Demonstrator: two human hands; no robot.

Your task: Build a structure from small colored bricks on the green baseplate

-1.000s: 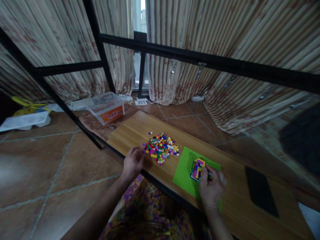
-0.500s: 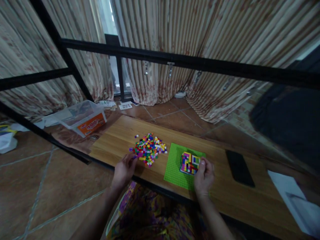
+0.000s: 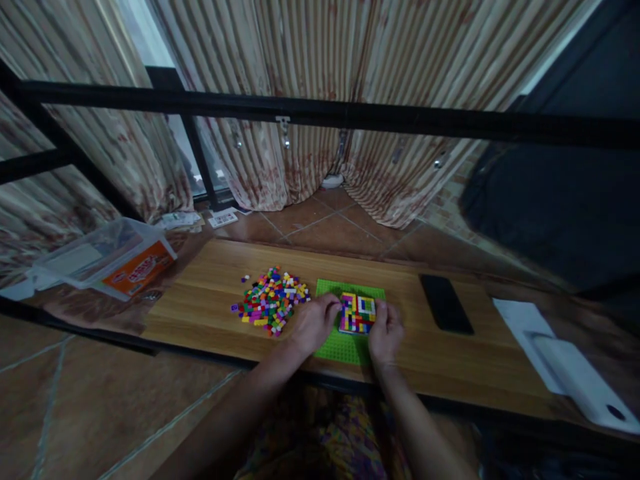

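Note:
A multicoloured block build (image 3: 357,316) made of small toy bricks sits on the green baseplate (image 3: 340,350). My right hand (image 3: 386,331) grips its right side, thumb near the top edge and other fingers partly hidden. At the build's left edge is my left hand (image 3: 316,324), with thumb and fingertips pinched together. Whatever may be between those fingertips is too small to make out. Left of the baseplate lies a loose pile of small toy bricks (image 3: 273,300) in many colours.
A black phone (image 3: 446,303) lies on the wooden table (image 3: 200,300), right of the baseplate. Farther right are white paper (image 3: 525,333) and a white device (image 3: 583,383). A clear plastic bin (image 3: 120,257) stands left on the floor. A black bar (image 3: 310,110) crosses beyond the table.
My left hand has moved right, from the near edge of the brick pile to the build's left side. My right hand stays at the build. The whole view has turned somewhat to the right.

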